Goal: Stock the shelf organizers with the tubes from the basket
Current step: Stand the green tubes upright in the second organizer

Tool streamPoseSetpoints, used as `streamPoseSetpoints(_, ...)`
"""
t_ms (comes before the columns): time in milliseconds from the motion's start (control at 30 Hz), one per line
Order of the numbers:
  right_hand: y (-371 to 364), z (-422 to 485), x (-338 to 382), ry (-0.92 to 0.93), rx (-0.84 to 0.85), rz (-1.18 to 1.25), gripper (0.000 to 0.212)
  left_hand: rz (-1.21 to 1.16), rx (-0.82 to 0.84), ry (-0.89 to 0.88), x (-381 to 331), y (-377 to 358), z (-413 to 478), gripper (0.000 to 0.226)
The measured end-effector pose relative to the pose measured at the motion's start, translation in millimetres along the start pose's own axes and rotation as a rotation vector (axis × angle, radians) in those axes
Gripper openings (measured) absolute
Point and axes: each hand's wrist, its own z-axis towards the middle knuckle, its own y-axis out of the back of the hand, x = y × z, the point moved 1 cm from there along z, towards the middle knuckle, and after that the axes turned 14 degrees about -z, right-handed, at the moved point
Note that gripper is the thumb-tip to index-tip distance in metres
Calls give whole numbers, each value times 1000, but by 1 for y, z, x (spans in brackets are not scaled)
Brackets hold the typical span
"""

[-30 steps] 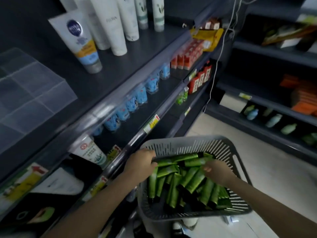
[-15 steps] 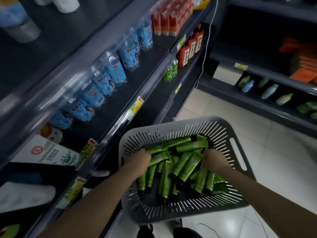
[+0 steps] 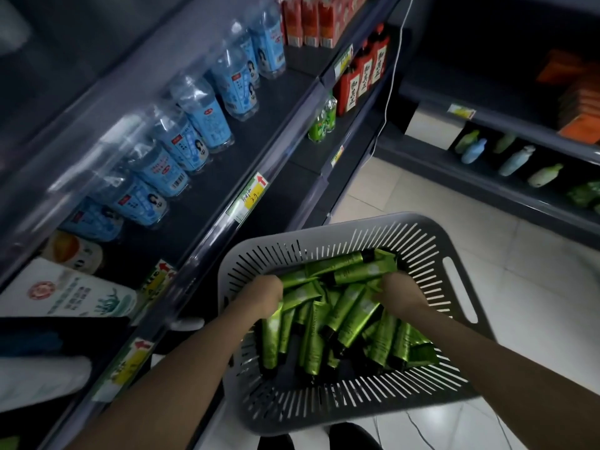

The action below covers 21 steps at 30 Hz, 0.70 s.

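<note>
Fewer shelves (image 3: pixel 227 177) show than a second ago, the organizers gone from sight. By the shelf edge sits the basket (image 3: pixel 292 414), tubes (image 3: pixel 350 306) heaped inside, left hand (image 3: pixel 259 297) and right hand (image 3: pixel 401 295) still curling fingers round bundles. Lifting likely comes next.

Dim light falls on dark grey shelving (image 3: pixel 201 203) along the left, its shelf edges carrying yellow price tags (image 3: pixel 251 196); one shelf holds a row of blue-labelled water bottles (image 3: pixel 207 121), with orange-red cartons (image 3: pixel 311 17) at its far end, and red pouches (image 3: pixel 363 73) and green bottles (image 3: pixel 321 121) on the shelf below. A thin white cable (image 3: pixel 389 92) hangs down the far end of this unit. The floor (image 3: pixel 422 203) is pale tile, and a second dark shelf unit (image 3: pixel 487 177) across the aisle carries pastel bottles (image 3: pixel 516 160) and orange packs (image 3: pixel 581 102).
</note>
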Motion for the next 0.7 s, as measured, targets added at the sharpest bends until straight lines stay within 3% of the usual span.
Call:
streamPoseSetpoints(67, 2, -3, 3, -10, 8, 93, 14, -23, 27, -22, -5, 5, -7, 26)
streamPoseSetpoints(233, 7, -19, 15, 23, 133, 617, 22, -69, 37, -65, -7, 12, -25, 31)
streamPoseSetpoints(500, 75, -47, 50, 322, 11, 438, 6, -157, -100, -166, -27, 61, -78, 28)
streamPoseSetpoints(700, 168, -95, 83, 461, -88, 393, 27, -231, -272, -244, -50, 119, -148, 27)
